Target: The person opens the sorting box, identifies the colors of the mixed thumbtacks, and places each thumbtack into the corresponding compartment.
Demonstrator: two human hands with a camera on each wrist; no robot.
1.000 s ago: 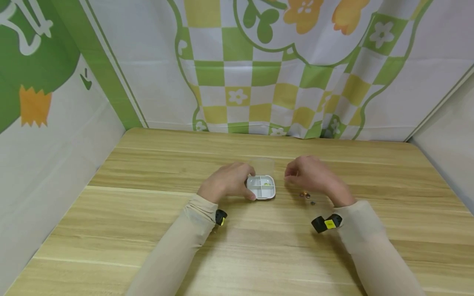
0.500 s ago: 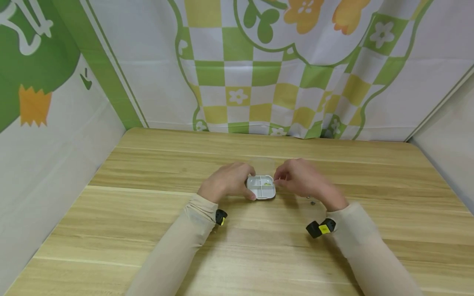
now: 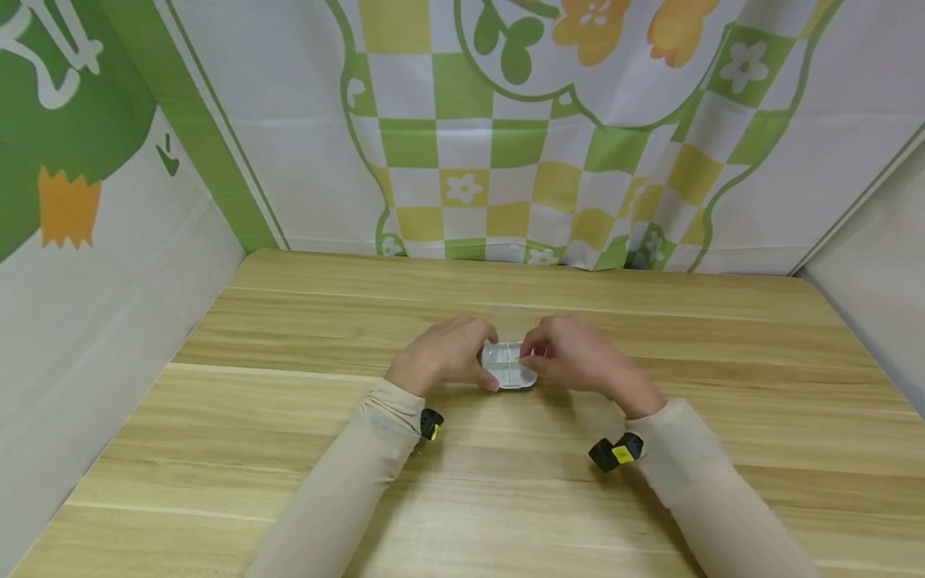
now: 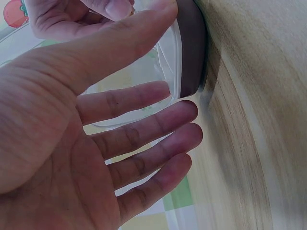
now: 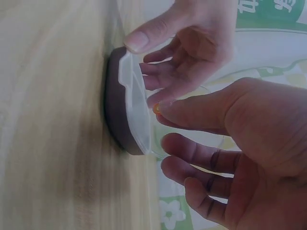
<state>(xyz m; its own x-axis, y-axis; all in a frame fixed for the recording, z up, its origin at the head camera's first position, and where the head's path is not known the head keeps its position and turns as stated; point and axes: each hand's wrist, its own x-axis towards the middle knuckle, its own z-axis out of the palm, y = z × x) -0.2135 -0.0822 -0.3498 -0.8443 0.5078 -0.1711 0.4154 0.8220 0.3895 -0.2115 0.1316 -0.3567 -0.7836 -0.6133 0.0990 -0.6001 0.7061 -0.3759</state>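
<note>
A small white pill box with four compartments and a dark base sits on the table, its clear lid folded back. My left hand holds the box at its left end, thumb on the near rim and forefinger at the far corner. Over the right-hand compartments is my right hand. Between its thumb and forefinger it pinches a tiny orange bead-like piece, seen in the right wrist view. Something yellow shows beside those fingertips in the head view; the rest of that compartment is hidden.
The wooden table runs back to a hanging cloth with green, yellow and white checks. Another printed cloth hangs on the left. Black cameras are strapped to the left wrist and right wrist.
My right hand has moved left from beside the box to above its right compartments. The small pieces seen on the table earlier are now hidden behind the right hand. My left hand stays put.
</note>
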